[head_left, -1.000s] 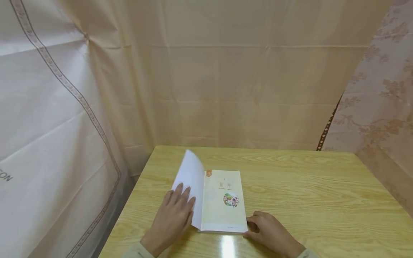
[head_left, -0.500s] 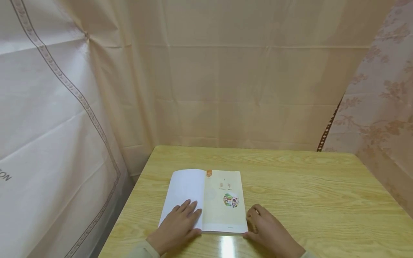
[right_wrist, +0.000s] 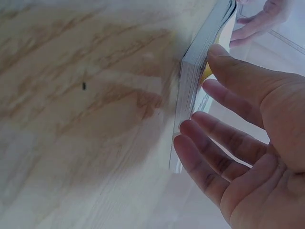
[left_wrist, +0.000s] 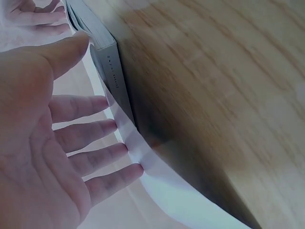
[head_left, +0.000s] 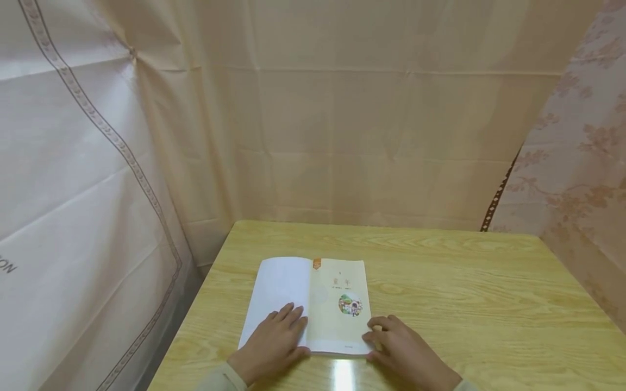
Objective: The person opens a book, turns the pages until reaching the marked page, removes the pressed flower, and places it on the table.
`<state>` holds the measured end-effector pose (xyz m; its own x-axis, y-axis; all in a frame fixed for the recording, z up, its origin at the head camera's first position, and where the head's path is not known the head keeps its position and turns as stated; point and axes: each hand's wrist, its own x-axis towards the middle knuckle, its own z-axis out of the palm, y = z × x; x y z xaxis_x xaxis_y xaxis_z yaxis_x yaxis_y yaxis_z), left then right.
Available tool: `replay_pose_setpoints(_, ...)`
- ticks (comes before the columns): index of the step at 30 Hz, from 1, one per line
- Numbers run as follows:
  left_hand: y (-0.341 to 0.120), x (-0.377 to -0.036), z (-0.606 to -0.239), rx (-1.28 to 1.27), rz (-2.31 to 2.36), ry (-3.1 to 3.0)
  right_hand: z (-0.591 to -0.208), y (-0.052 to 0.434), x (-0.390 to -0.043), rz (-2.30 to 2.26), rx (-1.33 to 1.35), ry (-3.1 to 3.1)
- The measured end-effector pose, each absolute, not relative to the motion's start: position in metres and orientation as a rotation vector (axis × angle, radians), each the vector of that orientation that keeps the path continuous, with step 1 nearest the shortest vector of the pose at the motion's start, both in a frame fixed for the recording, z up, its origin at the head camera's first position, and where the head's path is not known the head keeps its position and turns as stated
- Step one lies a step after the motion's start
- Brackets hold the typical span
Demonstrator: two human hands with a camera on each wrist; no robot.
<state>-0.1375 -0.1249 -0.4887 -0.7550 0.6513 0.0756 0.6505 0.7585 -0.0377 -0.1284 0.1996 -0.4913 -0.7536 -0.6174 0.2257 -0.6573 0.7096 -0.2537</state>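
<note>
A wooden table (head_left: pixel 440 293) fills the lower frame. An open book (head_left: pixel 313 304) lies at its lower centre. The left hand (head_left: pixel 271 345) presses flat, fingers straight, on the white left page. The right hand (head_left: pixel 406 353), fingers relaxed, touches the book's lower right corner.
</note>
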Motion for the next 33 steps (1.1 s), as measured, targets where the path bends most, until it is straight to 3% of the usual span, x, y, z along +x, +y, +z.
replay_pose_setpoints(13,-0.110,-0.136,-0.491,-0.999,0.000,-2.833,-0.490,0.200,-0.133,0.473,1.037,-2.666)
replay_pose_setpoints(24,-0.089,-0.131,-0.487,-0.960,0.052,-2.710,-0.489,0.195,-0.131,0.795,0.562,-2.966)
replay_pose_setpoints(33,-0.087,-0.128,-0.484,-0.960,0.063,-2.683,-0.492,0.194,-0.131,0.882,0.629,-2.921)
